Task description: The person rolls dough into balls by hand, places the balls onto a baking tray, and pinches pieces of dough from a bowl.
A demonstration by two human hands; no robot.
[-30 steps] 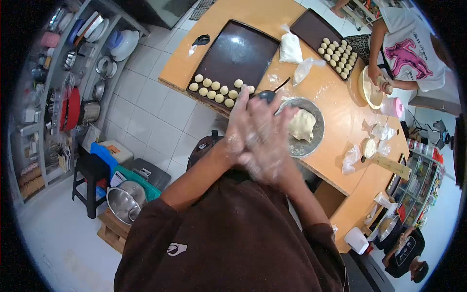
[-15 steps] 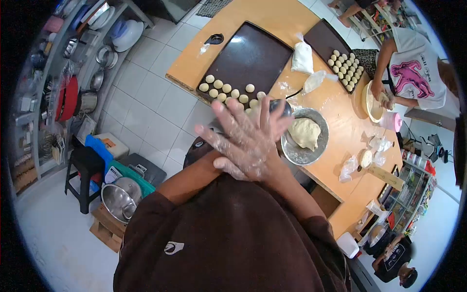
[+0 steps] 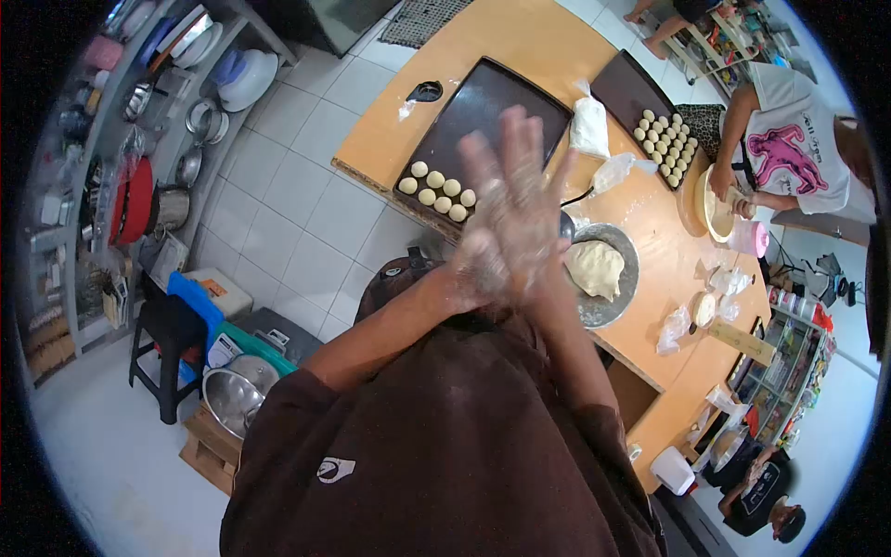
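Left hand and right hand: open, fingers extended, palms overlapping, floury, blurred. Cannot tell whether anything sits between them. Dough lump lies inside the metal bowl, just beside my right hand, presumably for short reach. Pale balls line the tray's near end, spaced probably against sticking. My forearms converge, likely bracing palm against palm.

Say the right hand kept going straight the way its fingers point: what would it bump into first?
Probably the large dark tray just beyond the fingertips. The right hand is blurred and overlaps the left hand, and its height is unclear, so it might pass above.
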